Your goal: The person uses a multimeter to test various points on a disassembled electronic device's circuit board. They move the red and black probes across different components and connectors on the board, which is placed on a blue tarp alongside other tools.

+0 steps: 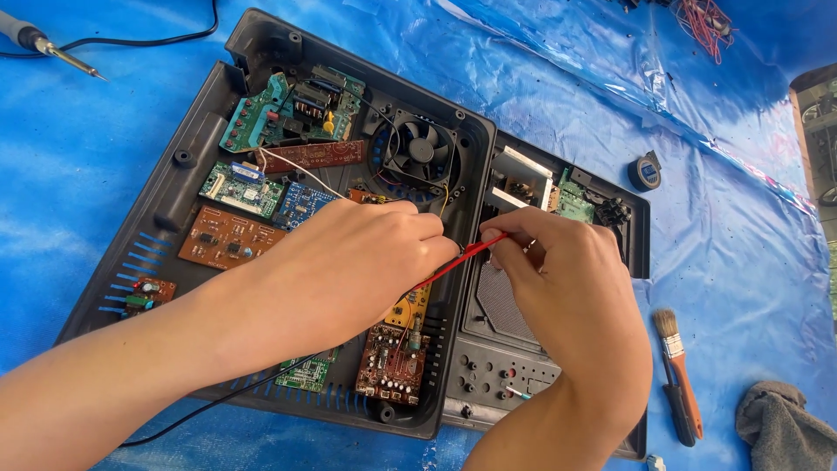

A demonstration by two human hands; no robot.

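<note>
A dark plastic case (179, 187) lies opened on a blue sheet, filled with several circuit boards and a small black fan (420, 150). My left hand (349, 266) rests over the middle of the case with its fingers closed near a red wire (453, 263). My right hand (567, 288) pinches the upper end of that red wire beside a grey mesh panel (501, 301). The two hands almost touch. What lies under my left palm is hidden.
A soldering iron (39, 42) with a black cord lies at the top left. A roll of black tape (645, 172) sits to the right of the case. A paint brush (678, 371) and a grey rag (785, 426) lie at the lower right.
</note>
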